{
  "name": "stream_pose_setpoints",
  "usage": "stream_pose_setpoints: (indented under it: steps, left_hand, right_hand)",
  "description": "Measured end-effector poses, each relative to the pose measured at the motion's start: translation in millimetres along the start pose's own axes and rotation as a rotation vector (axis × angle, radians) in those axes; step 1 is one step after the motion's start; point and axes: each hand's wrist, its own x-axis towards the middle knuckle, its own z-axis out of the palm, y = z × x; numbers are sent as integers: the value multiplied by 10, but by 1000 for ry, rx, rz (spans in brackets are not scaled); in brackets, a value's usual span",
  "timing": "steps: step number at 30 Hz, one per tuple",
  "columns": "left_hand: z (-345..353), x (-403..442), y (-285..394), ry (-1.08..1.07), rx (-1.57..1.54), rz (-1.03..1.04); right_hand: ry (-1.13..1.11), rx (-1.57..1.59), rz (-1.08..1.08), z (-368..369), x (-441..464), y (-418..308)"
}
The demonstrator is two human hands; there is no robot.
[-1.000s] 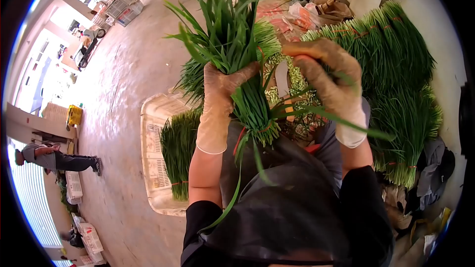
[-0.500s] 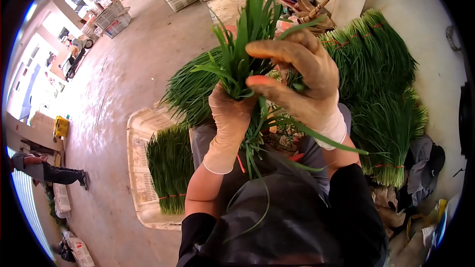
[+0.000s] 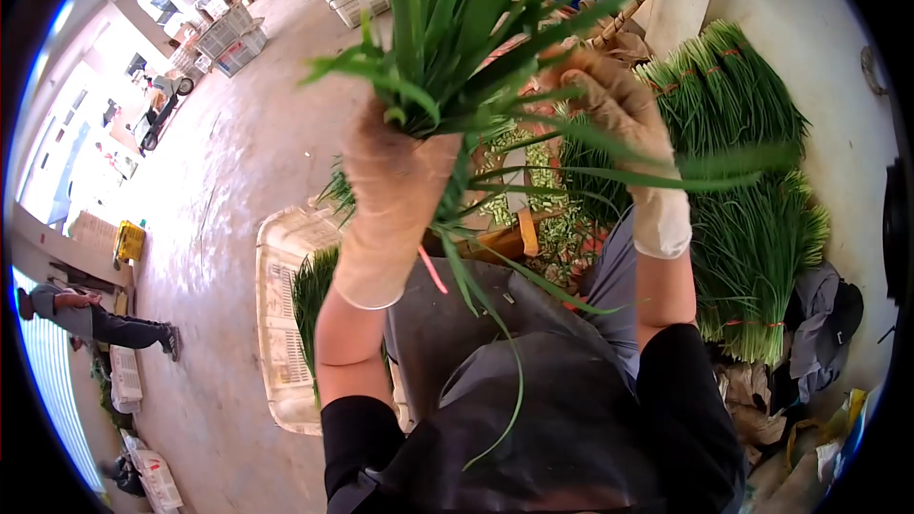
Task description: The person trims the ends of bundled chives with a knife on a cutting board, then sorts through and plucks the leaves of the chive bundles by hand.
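Note:
Upright in my left hand (image 3: 395, 205) is a thick bunch of garlic chives (image 3: 447, 48), its green leaves fanning out above the fist. Stalk ends and a red strip (image 3: 433, 271) hang below that glove. My right hand (image 3: 624, 119), gloved as well, is just right of the bunch with its fingers curled in. Long leaves stretch from the bunch across and past it, some smeared by motion. Whatever those fingers hold is hidden. Under the hands, a dark apron (image 3: 533, 409) covers my lap.
Banded chive bundles (image 3: 752, 257) are piled along the right wall. A pale plastic basket (image 3: 271, 324) with chives stands at left. Cut stalk bits (image 3: 552, 181) lie ahead, near a yellow-brown wooden piece (image 3: 526, 231). Farther left are a person (image 3: 90, 319), a scooter (image 3: 157, 114) and crates (image 3: 228, 38).
My left hand and the bunch have come up and left, closer to the camera. The right hand, spread beside the leaves before, has drawn slightly right and curled its fingers.

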Motion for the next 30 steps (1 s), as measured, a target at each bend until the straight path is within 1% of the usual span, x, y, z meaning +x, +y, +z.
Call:
stream_pose_setpoints:
  steps: [2, 3, 4, 5, 6, 8, 9, 10, 12, 13, 14, 15, 16, 17, 18, 20, 21, 22, 24, 25, 26, 28, 29, 30]
  left_hand:
    - [-171, 3, -27, -80, 108, 322]
    - [-283, 22, 63, -85, 803, 579]
    - [-307, -8, 159, -103, 812, 567]
    - [-331, -75, 228, -179, 928, 588]
    - [-377, -154, 250, -263, 1042, 600]
    - [-586, -359, 130, -377, 1125, 505]
    - [-721, -513, 38, -397, 1230, 475]
    - [-864, -677, -56, -423, 1335, 443]
    - [-1094, -991, -259, -494, 1369, 329]
    - [-1193, -1138, -386, -497, 1399, 272]
    - [-1265, -1297, -503, -504, 1423, 213]
    - [-1308, -1434, -633, -492, 1350, 158]
    - [-1307, -1562, -730, -496, 1343, 38]
    - [-1317, -1695, -851, -500, 1340, -12]
    - [-1302, -1795, -946, -499, 1337, -55]
    - [-1102, -1859, -922, -526, 1404, -15]
    - [-1017, -1869, -936, -540, 1374, -28]
    - [-960, -1874, -966, -550, 1346, -38]
    - [-946, -1871, -1045, -534, 1343, -42]
    - [-951, -1866, -1070, -525, 1355, -34]
    - [-948, -1857, -1078, -525, 1352, -39]
    - [-955, -1854, -1061, -459, 1310, -124]
    - [-954, -1872, -1085, -451, 1297, -88]
    - [-946, -1880, -1092, -451, 1302, -94]
  right_hand:
    - [-105, 168, 145, -67, -91, 211]
    - [-96, 182, 151, -95, -148, 251]
    - [-199, 206, 79, -106, -211, 293]
    - [-299, 235, 13, -100, -293, 351]
    - [-285, 263, 38, -70, -392, 401]
    - [-71, 80, 158, 12, -590, 458]
    - [-219, 222, 297, -36, -559, 540]
    - [-165, 365, 349, 87, -653, 408]
    - [-247, 178, 410, -36, -781, 714]
    - [-165, 74, 378, 40, -875, 732]
    - [-170, 81, 415, 96, -949, 708]
    - [-97, -7, 365, 139, -988, 654]
    - [-28, -99, 307, 175, -1023, 613]
    - [59, -166, 226, 214, -1086, 578]
    - [50, -174, 244, 230, -1105, 544]
    - [-145, -424, -122, 227, -1088, 497]
    - [-236, -425, -137, 256, -1086, 514]
    - [-293, -515, -47, 332, -1088, 513]
    - [-417, -864, -23, 433, -1121, 660]
    - [-442, -1013, 26, 510, -1137, 745]
    - [-447, -1014, 30, 554, -1136, 806]
    - [-474, -1063, 53, 648, -1117, 904]
    - [-385, -1001, -30, 705, -1110, 951]
    - [-388, -994, -29, 757, -1077, 975]
